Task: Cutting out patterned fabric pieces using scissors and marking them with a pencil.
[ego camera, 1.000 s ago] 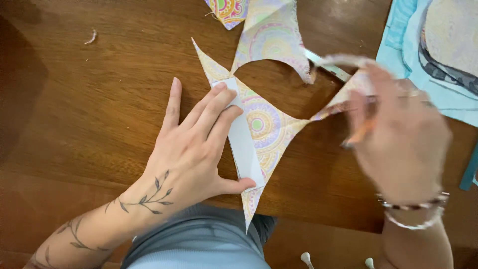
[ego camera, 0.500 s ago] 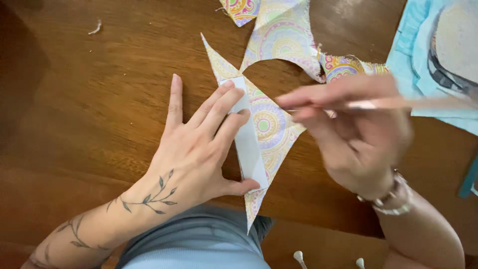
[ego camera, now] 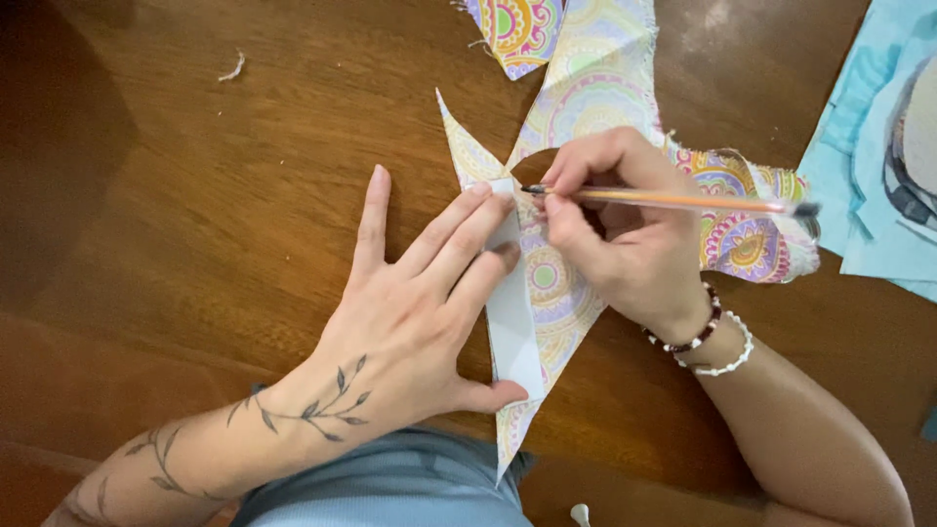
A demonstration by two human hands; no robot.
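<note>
My left hand (ego camera: 410,312) lies flat with fingers spread, pressing a narrow white paper strip (ego camera: 512,312) down onto the pointed piece of pastel mandala-print fabric (ego camera: 556,293); the thumb pins the strip's near end, the fingertips its far end. My right hand (ego camera: 625,244) is closed in a pinch on a thin orange-handled paintbrush (ego camera: 673,200), its dark tip touching the fabric just beside the strip's far end, right by my left fingertips. The fabric runs from near the front edge of the brown wooden table (ego camera: 195,195) toward the far edge, where more patterned fabric scraps (ego camera: 586,68) lie. Light blue cloth pieces (ego camera: 859,166) sit at the right edge.

I judge this the brushing step, probably glue or marking along the fold. Next calls for a steady stroke along the strip's edge, with my left hand pressing firmly.
</note>
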